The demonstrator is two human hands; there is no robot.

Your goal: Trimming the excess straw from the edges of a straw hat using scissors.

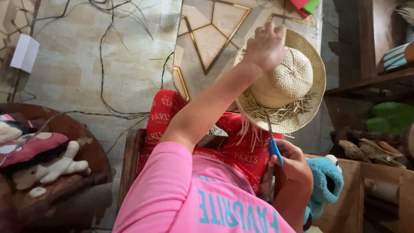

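Observation:
A woven straw hat [288, 82] with loose, unfinished straw ends along its near brim lies over my lap. My left hand [265, 45] reaches out and grips the hat's far brim, fingers curled over the edge. My right hand [293, 162] holds a pair of blue-handled scissors [271, 138], blades pointing up into the loose straw ends at the near brim. My legs in red printed trousers [233, 151] are under the hat.
A wooden stool [129, 164] is beneath me. Soft toys lie on a round wooden table [82, 133] at left. A blue plush toy [327, 181] sits at right by wooden shelves [371, 86]. Straw strands and a patterned mat [211, 39] cover the floor.

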